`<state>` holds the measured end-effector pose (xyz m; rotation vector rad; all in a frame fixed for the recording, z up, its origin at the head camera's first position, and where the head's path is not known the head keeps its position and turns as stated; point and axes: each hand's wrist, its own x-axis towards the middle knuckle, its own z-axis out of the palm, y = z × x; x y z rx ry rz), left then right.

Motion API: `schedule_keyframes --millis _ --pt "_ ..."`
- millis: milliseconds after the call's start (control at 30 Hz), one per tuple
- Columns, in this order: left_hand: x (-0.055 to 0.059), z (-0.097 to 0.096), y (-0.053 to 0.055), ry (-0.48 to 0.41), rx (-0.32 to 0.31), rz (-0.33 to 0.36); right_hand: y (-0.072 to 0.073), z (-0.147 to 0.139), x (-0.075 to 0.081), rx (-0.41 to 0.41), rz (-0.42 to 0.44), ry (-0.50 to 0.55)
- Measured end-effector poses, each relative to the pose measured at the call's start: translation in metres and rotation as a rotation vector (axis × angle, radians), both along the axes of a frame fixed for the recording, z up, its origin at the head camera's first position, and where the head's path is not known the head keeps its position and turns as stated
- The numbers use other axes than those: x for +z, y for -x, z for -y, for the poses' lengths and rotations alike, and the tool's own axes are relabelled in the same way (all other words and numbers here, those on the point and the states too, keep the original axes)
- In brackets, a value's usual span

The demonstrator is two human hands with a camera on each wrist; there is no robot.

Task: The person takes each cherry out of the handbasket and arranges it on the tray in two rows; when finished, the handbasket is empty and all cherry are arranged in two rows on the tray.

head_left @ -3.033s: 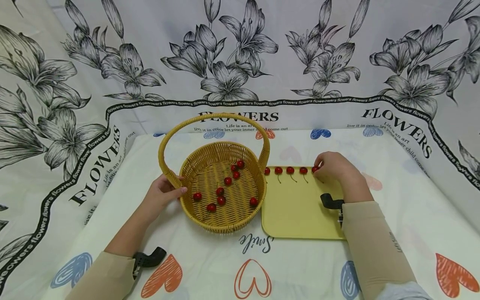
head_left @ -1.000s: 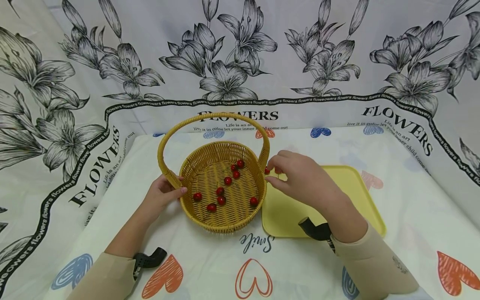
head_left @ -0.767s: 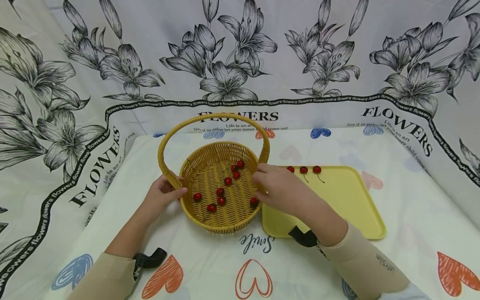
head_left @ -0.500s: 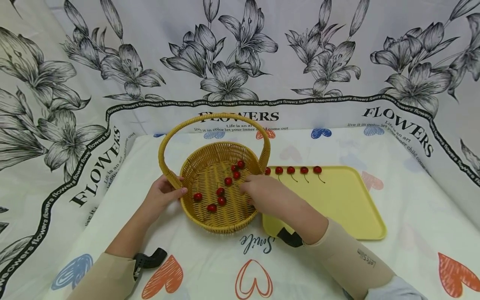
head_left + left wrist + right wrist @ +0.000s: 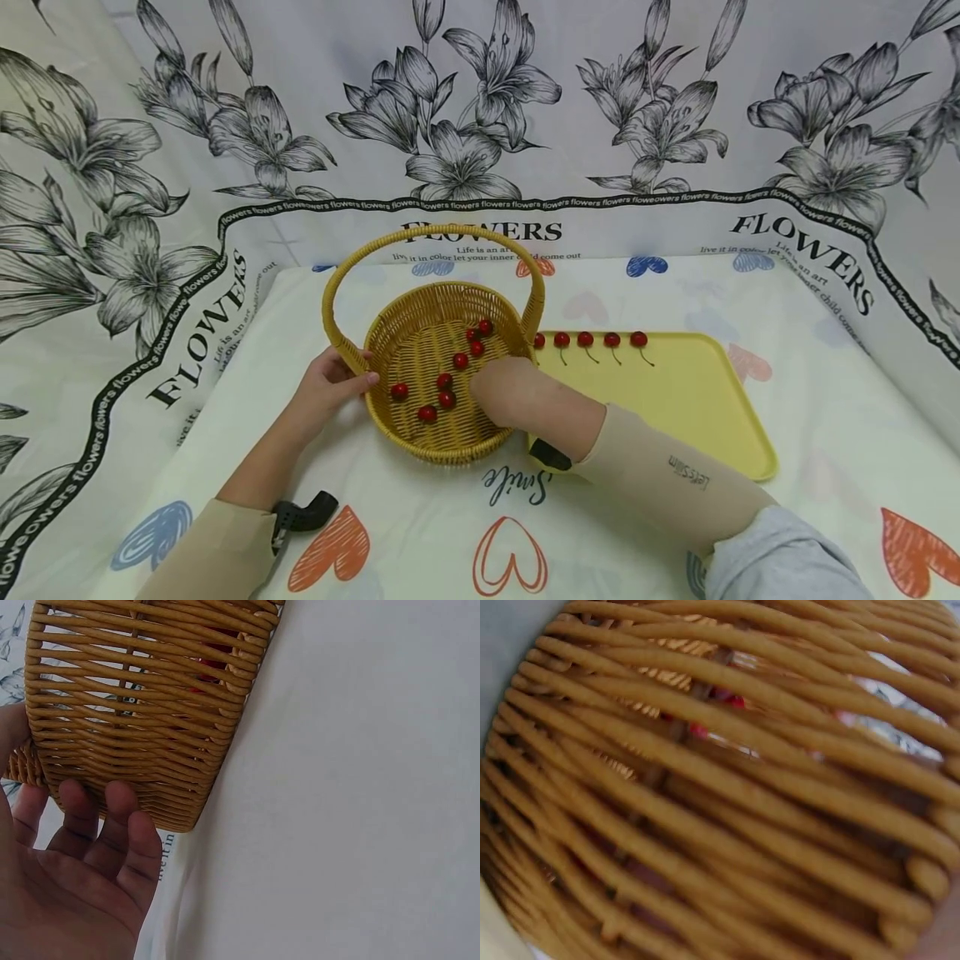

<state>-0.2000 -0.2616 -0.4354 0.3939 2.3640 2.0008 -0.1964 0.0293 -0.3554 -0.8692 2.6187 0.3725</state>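
Note:
A round wicker basket with a tall arched handle stands on the cloth, several red cherries scattered over its floor. My left hand grips its left rim at the handle's foot, thumb on the near side. In the left wrist view the fingers curl against the woven wall. My right hand reaches over the right rim, low inside the basket; its fingers are hidden under the back of the hand, and I cannot tell if they hold a cherry. The right wrist view is filled by the blurred weave.
To the basket's right lies a yellow tray, with several stemmed cherries in a row along its far edge. The basket handle arches high over the basket. A heart-printed cloth covers the table; a flower-patterned curtain hangs behind.
My right hand has let go of the cherry at the right end of the tray's row and moved left, down into the basket. My left hand keeps its grip on the rim.

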Motion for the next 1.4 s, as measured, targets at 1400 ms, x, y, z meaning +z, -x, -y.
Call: schedule_keyframes --millis 1400 --pt "0.002 -0.003 -0.001 0.000 0.008 0.015 0.050 -0.240 0.031 -0.519 0.046 0.851"
